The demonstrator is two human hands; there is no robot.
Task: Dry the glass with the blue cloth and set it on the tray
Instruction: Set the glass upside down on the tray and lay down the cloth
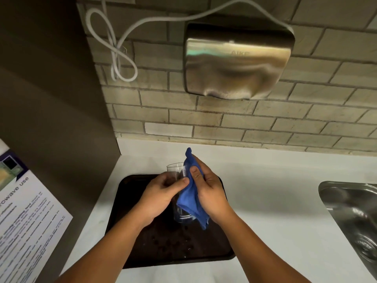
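- Clear glass point(177, 180) sits clamped in your left hand point(163, 194), above the tray's point(134, 231) back edge.
- Your right hand point(210, 193) presses the cloth point(188, 198) against it, fingers closed.

Both hands hold a clear glass point(177, 176) above a dark tray point(132, 231). The left hand point(163, 195) wraps the glass from nine o'clock; the right hand point(210, 193) presses a blue cloth point(189, 203) against it from three o'clock. The tray lies on a white surface point(275, 201), speckled with droplets. A steel sink point(350, 213) sits at three o'clock, a hand dryer point(238, 62) on the brick wall at twelve.
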